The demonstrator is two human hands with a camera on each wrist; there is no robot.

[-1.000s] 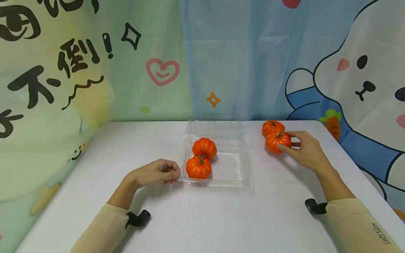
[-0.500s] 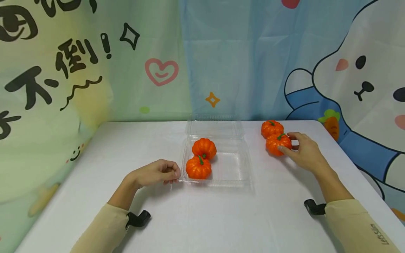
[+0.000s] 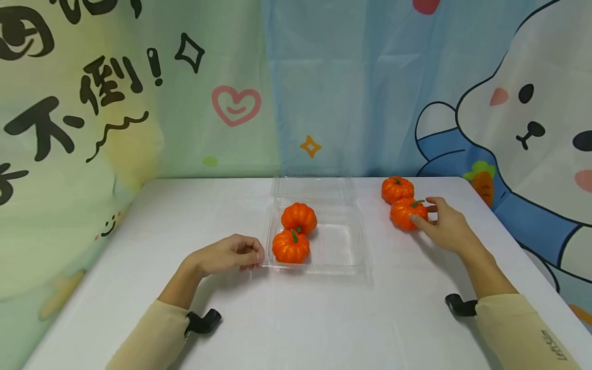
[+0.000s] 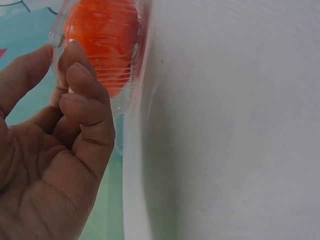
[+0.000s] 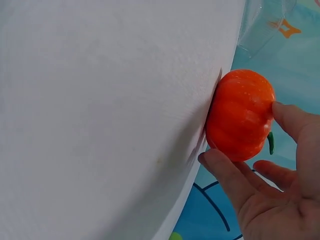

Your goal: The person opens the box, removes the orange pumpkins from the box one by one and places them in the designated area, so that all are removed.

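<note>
Looks about half loaded: two pumpkins (image 3: pixel 291 248) sit in the clear box (image 3: pixel 338 241); two remain on the bench (image 3: pixel 324 318). Your left hand (image 3: pixel 231 253) pinches the box's near-left corner; your right hand (image 3: pixel 445 226) grips the nearer outside pumpkin (image 3: pixel 403 216).

Even, fairly bright light, apparently from above, fills the head view's table (image 3: pixel 324 324) out to its far corners. Soft grey shadows lie beneath the left hand (image 3: pixel 233 253) and the right hand (image 3: pixel 444 226). Small glints dot the orange pumpkins (image 3: pixel 290 247) and the clear container (image 3: pixel 336 241). Both wrist views look dimmer and greyer; in the right one, the table's edge bows slightly
</note>
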